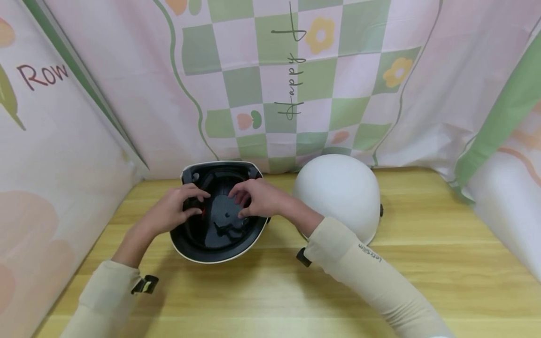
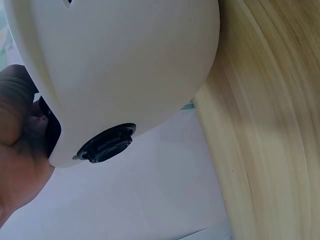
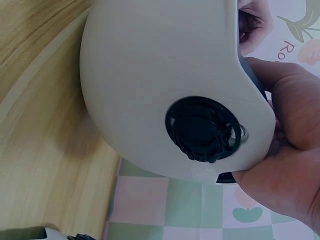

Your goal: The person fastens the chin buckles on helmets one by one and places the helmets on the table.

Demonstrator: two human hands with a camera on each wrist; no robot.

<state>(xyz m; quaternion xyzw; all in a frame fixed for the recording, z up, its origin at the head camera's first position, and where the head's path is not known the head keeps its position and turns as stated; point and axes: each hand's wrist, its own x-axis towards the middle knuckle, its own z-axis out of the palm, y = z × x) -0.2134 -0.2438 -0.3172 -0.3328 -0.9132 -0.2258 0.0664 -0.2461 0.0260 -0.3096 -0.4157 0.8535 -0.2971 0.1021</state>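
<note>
An upturned white helmet (image 1: 217, 259) rests on the table, its black lining (image 1: 220, 202) facing up. My left hand (image 1: 169, 211) reaches over the helmet's left edge, thumb and fingers apart and bent inward. A small red piece shows beside the left thumb. From the right, my right hand (image 1: 264, 199) reaches into the opening with loosely bent fingers and the thumb apart. Nothing is visible between the fingers of either hand. In the wrist views, the shell hides most fingers; black round fittings (image 2: 107, 144) (image 3: 202, 129) sit on its sides.
To the right, a second white helmet (image 1: 338, 192) stands dome up, close to the right forearm. The wooden table (image 1: 270, 291) meets a patterned curtain (image 1: 279, 80) behind both helmets. Another curtain (image 1: 55, 188) hangs along the left side.
</note>
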